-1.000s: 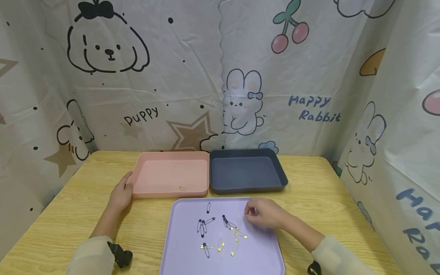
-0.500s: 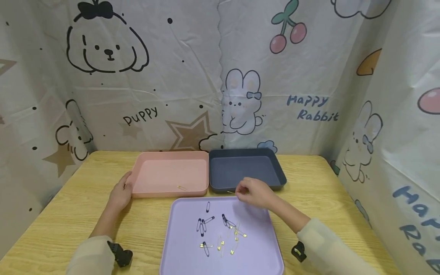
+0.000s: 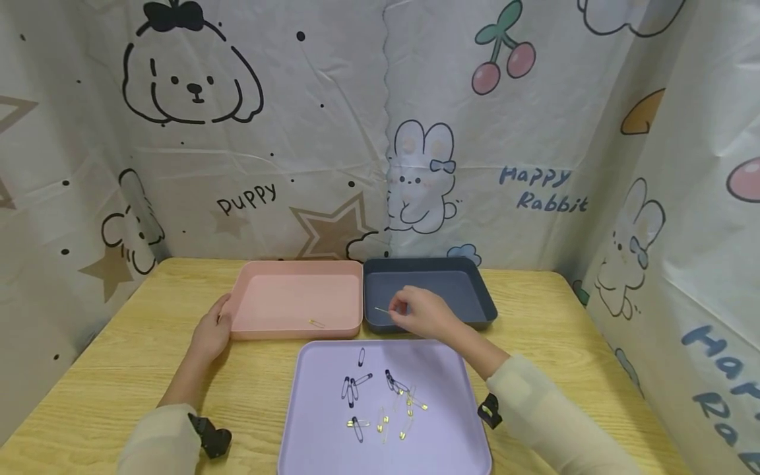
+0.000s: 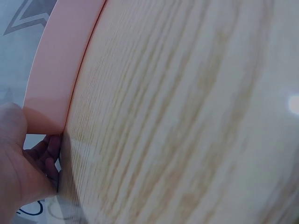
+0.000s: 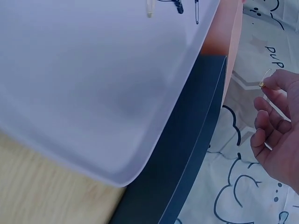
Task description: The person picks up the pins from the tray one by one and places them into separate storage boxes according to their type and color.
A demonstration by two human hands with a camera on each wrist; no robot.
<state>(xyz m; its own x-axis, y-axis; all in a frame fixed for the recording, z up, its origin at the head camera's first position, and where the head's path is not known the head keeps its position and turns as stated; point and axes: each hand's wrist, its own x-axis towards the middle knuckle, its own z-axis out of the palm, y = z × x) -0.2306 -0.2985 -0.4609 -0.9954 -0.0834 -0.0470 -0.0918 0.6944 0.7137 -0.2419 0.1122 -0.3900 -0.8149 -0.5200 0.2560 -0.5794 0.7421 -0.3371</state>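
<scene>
My right hand point(image 3: 423, 313) pinches a gold safety pin point(image 3: 382, 310) between thumb and fingertips, above the dark blue tray point(image 3: 380, 327). In the right wrist view the pin's gold head point(image 5: 262, 84) sits at the fingertips and the other fingers are curled. My left hand point(image 3: 210, 332) grips the near left corner of the pink tray point(image 3: 297, 333), thumb at its wall point(image 4: 60, 70). One gold safety pin point(image 3: 317, 323) lies inside the pink tray. Black safety pins point(image 3: 351, 393) and gold safety pins point(image 3: 410, 404), several of each, lie scattered on the lilac tray point(image 3: 439, 435).
The pink and dark blue trays stand side by side at the back of the wooden table point(image 3: 95, 376), with the lilac tray in front of them. A printed cloth point(image 3: 332, 99) hangs behind the table and along both sides.
My right hand has risen from the lilac tray and moved forward and left over the dark blue tray, carrying a gold safety pin. The left hand has stayed at the pink tray.
</scene>
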